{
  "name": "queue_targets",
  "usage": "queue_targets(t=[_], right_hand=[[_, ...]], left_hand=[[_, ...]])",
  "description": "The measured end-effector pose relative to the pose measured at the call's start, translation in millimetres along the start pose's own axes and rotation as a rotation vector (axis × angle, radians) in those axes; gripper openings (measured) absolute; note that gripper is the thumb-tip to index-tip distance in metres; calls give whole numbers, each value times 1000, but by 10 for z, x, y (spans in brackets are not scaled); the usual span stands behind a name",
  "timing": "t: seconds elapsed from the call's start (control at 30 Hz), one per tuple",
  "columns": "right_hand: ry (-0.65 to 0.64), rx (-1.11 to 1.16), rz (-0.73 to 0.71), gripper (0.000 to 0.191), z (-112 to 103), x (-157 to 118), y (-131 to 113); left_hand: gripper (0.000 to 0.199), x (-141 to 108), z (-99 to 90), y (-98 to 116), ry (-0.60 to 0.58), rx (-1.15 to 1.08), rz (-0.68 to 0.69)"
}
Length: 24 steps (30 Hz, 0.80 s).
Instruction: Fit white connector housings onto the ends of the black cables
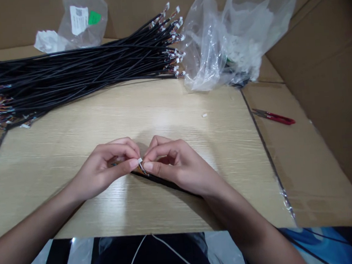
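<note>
Where the two hands meet, the left hand and right hand both pinch the small white plug tight. Its black wire runs off right, under the right hand.

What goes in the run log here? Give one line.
hands: left hand and right hand pinch white connector | black cable under right hand | on board

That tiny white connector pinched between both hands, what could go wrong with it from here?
1. The white connector is small and held only by fingertips of the left hand and right hand; it might slip or its thin coloured wires bend.
2. The black cable runs under the right hand and could snag.
3. A loose white piece on the board could easily get lost.
</note>
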State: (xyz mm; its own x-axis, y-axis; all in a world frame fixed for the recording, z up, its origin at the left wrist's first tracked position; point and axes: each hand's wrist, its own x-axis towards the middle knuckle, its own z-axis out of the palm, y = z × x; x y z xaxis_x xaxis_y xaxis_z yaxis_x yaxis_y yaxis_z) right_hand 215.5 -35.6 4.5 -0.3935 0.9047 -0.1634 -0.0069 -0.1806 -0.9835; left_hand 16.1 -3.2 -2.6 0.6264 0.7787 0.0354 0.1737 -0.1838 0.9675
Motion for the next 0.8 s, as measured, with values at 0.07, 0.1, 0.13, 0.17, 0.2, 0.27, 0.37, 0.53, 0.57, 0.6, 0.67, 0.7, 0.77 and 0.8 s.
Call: queue_targets(t=[0.07,0.1,0.13,0.17,0.2,0.27,0.37,0.53,0.57,0.6,0.67,0.7,0.77,0.8], right_hand=[[-33,8,15,14,-8,7,2],[-51,23,27,14,-12,14,4],[-68,45,39,12,-14,21,6],[-82,71,49,11,-17,29,10],[-94,97,58,10,-18,38,16],[-108,149,81,10,-20,52,32],[-121,216,123,15,-21,65,63],[-146,301,223,23,-25,77,101],[-152,317,241,24,-26,81,104],[-157,333,253,24,-26,84,105],[-164,364,271,24,-27,88,108],[-167,378,277,24,-27,89,110],[-175,399,290,24,-26,90,115],[-180,404,296,24,-26,90,119]], left_hand=[[20,3,1,-7,-11,-38,-10],[20,4,1,-9,-21,-48,-19],[21,5,1,-11,-33,-53,-31],[21,4,1,-14,-44,-59,-41],[22,3,1,-17,-53,-66,-49],[22,-1,3,-27,-54,-92,-41],[22,-7,13,-40,-53,-111,-42],[21,-5,31,-25,-24,-125,-43],[21,-5,32,-17,-24,-117,-47],[20,-6,34,-8,-22,-108,-47],[19,-8,37,6,-12,-102,-39],[18,-9,40,11,-5,-105,-27],[17,-10,45,18,2,-108,-9],[17,-9,48,22,1,-103,-10]])
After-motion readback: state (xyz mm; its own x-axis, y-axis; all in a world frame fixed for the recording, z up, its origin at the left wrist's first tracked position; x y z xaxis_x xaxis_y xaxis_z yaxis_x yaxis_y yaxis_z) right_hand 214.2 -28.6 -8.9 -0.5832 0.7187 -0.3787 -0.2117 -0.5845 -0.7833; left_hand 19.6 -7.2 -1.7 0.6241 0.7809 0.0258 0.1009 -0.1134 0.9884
